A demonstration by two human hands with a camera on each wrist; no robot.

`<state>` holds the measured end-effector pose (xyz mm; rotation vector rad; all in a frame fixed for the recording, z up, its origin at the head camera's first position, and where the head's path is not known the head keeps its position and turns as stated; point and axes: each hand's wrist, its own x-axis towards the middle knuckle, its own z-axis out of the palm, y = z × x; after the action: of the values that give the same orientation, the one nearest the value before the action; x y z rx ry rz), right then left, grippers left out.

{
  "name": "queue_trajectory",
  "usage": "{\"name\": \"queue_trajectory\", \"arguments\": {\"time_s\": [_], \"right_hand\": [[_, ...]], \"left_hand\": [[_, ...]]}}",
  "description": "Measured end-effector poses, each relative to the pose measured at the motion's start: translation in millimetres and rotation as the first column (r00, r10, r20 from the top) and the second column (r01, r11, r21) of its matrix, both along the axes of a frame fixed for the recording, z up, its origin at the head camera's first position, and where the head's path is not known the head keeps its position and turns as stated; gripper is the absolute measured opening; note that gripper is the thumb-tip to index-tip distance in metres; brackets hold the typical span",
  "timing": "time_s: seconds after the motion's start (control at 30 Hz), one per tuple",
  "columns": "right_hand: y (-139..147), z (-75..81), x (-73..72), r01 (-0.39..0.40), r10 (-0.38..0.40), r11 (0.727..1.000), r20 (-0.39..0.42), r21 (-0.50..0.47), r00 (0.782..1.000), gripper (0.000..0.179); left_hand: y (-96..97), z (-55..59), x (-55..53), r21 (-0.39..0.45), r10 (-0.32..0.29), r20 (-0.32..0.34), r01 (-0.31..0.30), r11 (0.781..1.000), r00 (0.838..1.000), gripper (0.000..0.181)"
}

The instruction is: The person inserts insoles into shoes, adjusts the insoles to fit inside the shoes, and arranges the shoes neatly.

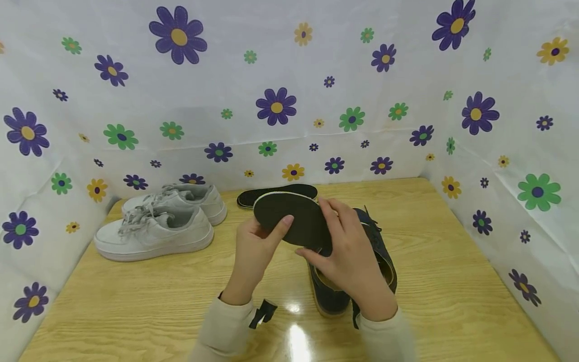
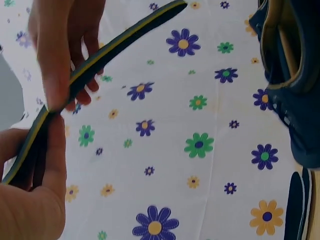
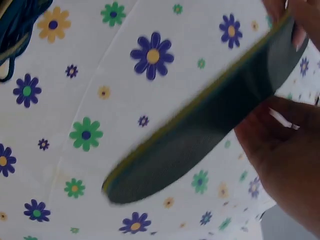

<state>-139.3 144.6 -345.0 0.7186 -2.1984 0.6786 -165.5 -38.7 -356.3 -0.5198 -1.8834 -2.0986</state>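
A dark insole (image 1: 298, 221) with a pale edge is held up over the table between both hands. My left hand (image 1: 254, 251) pinches one end, its thumb flat on the dark face and its fingers behind. At the other end my right hand (image 1: 355, 254) grips it, fingers along the top edge and thumb below. In the left wrist view the insole (image 2: 125, 40) appears edge-on with a yellow stripe; its long face (image 3: 200, 125) shows in the right wrist view. Under the right hand stand dark lace-up shoes (image 1: 332, 300), partly hidden by that hand and forearm.
Another dark insole (image 1: 250, 198) lies at the back of the wooden table (image 1: 149, 296). A pair of white sneakers (image 1: 158, 231) stands at the left. Flower-printed white cloth (image 1: 244, 30) walls the back and both sides. A small black piece (image 1: 264, 312) shows beside the left cuff.
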Motion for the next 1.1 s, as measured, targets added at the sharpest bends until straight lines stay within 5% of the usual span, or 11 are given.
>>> {"name": "queue_trajectory", "arguments": {"time_s": [0.2, 0.47, 0.57, 0.7, 0.77, 0.83, 0.9, 0.93, 1.0, 1.1], "right_hand": [[-13.0, -1.6, 7.2, 0.138, -0.139, 0.99, 0.019, 0.019, 0.99, 0.097], [-10.9, 2.6, 13.2, 0.142, -0.14, 0.989, 0.047, -0.041, 0.989, 0.089], [-5.4, 6.4, 17.7, 0.107, -0.1, 0.988, 0.071, -0.112, 0.992, 0.079], [13.6, 14.3, 20.4, 0.038, -0.012, 0.965, 0.1, -0.258, 0.995, 0.06], [25.6, 18.8, 20.8, 0.028, 0.021, 0.939, 0.138, -0.344, 0.99, 0.051], [37.4, 21.3, 21.7, 0.052, 0.036, 0.905, 0.199, -0.421, 0.979, 0.044], [48.2, 20.9, 23.4, 0.102, 0.048, 0.865, 0.284, -0.492, 0.958, 0.035], [53.0, 19.6, 24.6, 0.142, 0.041, 0.852, 0.334, -0.503, 0.942, 0.031], [61.4, 14.9, 28.0, 0.231, 0.015, 0.839, 0.443, -0.494, 0.896, 0.026], [70.6, 5.9, 35.1, 0.331, -0.031, 0.848, 0.586, -0.413, 0.81, 0.026]], "left_hand": [[15.1, -3.4, 5.7, 0.016, 0.033, -0.072, -0.032, 0.999, 0.997, 0.013], [12.9, -2.6, 7.0, -0.029, 0.008, -0.045, -0.01, 1.0, 0.999, 0.015], [4.8, -1.3, 4.2, -0.037, -0.064, -0.092, 0.061, 0.997, 0.994, 0.035], [-2.2, -1.6, -2.7, -0.031, -0.196, -0.166, 0.194, 0.981, 0.967, 0.057], [-0.3, -3.3, -5.9, -0.076, -0.225, -0.162, 0.215, 0.974, 0.961, 0.044], [5.5, -8.6, -9.1, -0.215, -0.215, -0.169, 0.177, 0.96, 0.962, 0.026], [14.6, -16.3, -12.5, -0.429, -0.219, -0.219, 0.108, 0.897, 0.951, 0.014], [19.7, -20.8, -14.2, -0.539, -0.232, -0.263, 0.057, 0.84, 0.937, 0.011], [30.1, -29.5, -17.4, -0.709, -0.278, -0.353, -0.062, 0.702, 0.893, 0.008], [44.8, -41.3, -21.3, -0.839, -0.348, -0.423, -0.217, 0.499, 0.837, 0.013]]}}
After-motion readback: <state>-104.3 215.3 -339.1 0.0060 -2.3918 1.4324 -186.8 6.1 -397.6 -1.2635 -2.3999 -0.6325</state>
